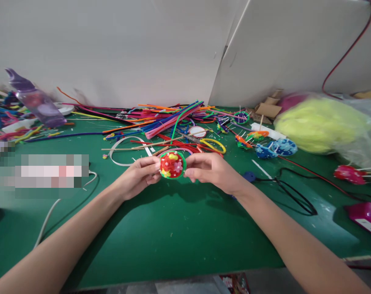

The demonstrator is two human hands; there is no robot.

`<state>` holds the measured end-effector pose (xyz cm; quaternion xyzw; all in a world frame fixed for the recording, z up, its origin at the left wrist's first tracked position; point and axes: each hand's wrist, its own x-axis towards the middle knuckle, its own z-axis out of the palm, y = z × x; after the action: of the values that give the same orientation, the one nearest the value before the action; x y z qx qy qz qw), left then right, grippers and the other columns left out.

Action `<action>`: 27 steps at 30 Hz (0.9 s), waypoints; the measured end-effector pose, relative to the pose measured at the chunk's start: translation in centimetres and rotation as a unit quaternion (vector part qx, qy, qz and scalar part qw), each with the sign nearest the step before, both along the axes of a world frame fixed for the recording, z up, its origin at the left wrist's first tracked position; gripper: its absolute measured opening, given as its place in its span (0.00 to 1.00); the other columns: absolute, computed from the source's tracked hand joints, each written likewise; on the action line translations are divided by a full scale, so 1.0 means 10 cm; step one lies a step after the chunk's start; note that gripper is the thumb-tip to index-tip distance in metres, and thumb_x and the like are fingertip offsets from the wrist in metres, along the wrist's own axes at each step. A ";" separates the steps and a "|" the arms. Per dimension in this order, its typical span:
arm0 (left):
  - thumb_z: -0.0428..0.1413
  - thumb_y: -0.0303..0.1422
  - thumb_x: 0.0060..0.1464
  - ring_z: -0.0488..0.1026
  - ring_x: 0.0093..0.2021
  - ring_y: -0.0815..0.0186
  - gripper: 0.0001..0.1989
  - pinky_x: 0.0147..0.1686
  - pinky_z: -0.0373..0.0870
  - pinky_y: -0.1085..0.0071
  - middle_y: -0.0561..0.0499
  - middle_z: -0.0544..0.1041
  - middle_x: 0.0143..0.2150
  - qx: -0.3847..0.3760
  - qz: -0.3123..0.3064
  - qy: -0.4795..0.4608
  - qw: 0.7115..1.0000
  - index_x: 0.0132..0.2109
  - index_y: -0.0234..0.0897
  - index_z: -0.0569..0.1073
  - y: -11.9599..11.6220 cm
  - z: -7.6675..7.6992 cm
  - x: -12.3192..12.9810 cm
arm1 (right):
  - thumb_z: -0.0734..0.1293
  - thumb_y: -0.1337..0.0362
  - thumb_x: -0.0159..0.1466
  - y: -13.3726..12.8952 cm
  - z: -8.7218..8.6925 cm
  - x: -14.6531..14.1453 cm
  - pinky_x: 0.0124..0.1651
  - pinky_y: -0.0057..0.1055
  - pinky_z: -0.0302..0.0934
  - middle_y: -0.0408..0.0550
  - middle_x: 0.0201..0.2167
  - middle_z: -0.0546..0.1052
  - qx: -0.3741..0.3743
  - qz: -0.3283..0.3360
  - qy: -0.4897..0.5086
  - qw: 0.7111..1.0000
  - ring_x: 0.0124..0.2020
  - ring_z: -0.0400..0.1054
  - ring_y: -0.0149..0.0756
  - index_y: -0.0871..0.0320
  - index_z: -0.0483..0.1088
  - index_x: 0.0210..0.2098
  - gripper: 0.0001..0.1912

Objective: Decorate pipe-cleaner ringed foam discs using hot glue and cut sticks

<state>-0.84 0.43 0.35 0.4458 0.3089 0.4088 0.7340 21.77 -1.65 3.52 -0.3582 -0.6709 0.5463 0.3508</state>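
Observation:
Between my two hands is a small round pipe-cleaner ornament [172, 166], red in the middle with yellow and pink flowers, white beads and a green fuzzy rim. My left hand [144, 170] pinches its left edge between thumb and fingers. On the opposite edge, my right hand [208, 168] grips the green rim with its thumb and curled fingers. The ornament is held up above the green table [173, 237], its decorated face toward me. A green pipe cleaner [174, 126] shows just behind it, and I cannot tell whether the two are joined.
Behind my hands lies a heap of coloured pipe cleaners [176, 120], with a white band ring [124, 152] nearby. A purple bottle [40, 102] stands tilted at the left. Finished blue pieces [277, 148], a yellow bundle in plastic [320, 124] and a black cable [298, 200] lie right.

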 end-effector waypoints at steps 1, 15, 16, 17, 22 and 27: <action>0.69 0.34 0.39 0.59 0.20 0.78 0.13 0.17 0.53 0.83 0.54 0.67 0.20 -0.001 -0.001 0.002 1.000 0.29 0.29 0.77 0.00 0.00 0.00 | 0.70 0.59 0.58 0.00 0.00 0.00 0.24 0.24 0.53 0.44 0.28 0.74 -0.017 -0.004 0.007 1.000 0.26 0.64 0.26 0.59 0.71 0.34 0.10; 0.68 0.35 0.42 0.58 0.20 0.78 0.11 0.17 0.49 0.82 0.52 0.69 0.21 0.011 -0.029 0.037 0.999 0.27 0.30 0.76 -0.02 -0.02 -0.01 | 0.68 0.58 0.58 0.00 0.00 0.00 0.22 0.22 0.47 0.41 0.22 0.70 -0.097 -0.060 0.049 0.992 0.22 0.60 0.23 0.59 0.68 0.27 0.11; 0.68 0.35 0.42 0.58 0.20 0.78 0.11 0.17 0.50 0.82 0.52 0.69 0.21 0.012 -0.028 0.039 0.999 0.27 0.31 0.76 -0.01 -0.01 -0.01 | 0.68 0.58 0.58 0.00 0.00 -0.01 0.22 0.22 0.47 0.41 0.22 0.70 -0.101 -0.062 0.050 0.992 0.22 0.60 0.23 0.59 0.68 0.27 0.11; 0.68 0.35 0.42 0.59 0.20 0.78 0.11 0.17 0.50 0.82 0.52 0.70 0.21 0.011 -0.025 0.041 0.999 0.27 0.31 0.77 -0.01 -0.01 -0.01 | 0.68 0.58 0.58 0.00 0.01 -0.01 0.22 0.22 0.48 0.41 0.22 0.70 -0.104 -0.062 0.051 0.991 0.22 0.60 0.23 0.59 0.68 0.27 0.11; 0.68 0.35 0.41 0.59 0.20 0.78 0.12 0.17 0.51 0.81 0.52 0.70 0.21 0.008 -0.013 0.054 0.998 0.27 0.31 0.76 -0.02 0.00 -0.01 | 0.68 0.58 0.57 0.01 0.01 -0.03 0.23 0.23 0.47 0.42 0.24 0.71 -0.123 -0.058 0.034 0.990 0.23 0.61 0.24 0.60 0.68 0.27 0.11; 0.68 0.36 0.40 0.60 0.20 0.76 0.13 0.16 0.50 0.80 0.52 0.70 0.22 0.018 -0.012 0.060 0.998 0.27 0.31 0.76 -0.02 0.01 -0.02 | 0.68 0.57 0.57 0.02 -0.01 -0.04 0.23 0.24 0.48 0.43 0.24 0.71 -0.124 -0.063 0.017 0.990 0.23 0.61 0.25 0.59 0.69 0.28 0.11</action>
<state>-1.03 0.19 0.42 0.4860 0.3400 0.3781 0.7108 21.38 -1.43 3.43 -0.4311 -0.5683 0.6079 0.3487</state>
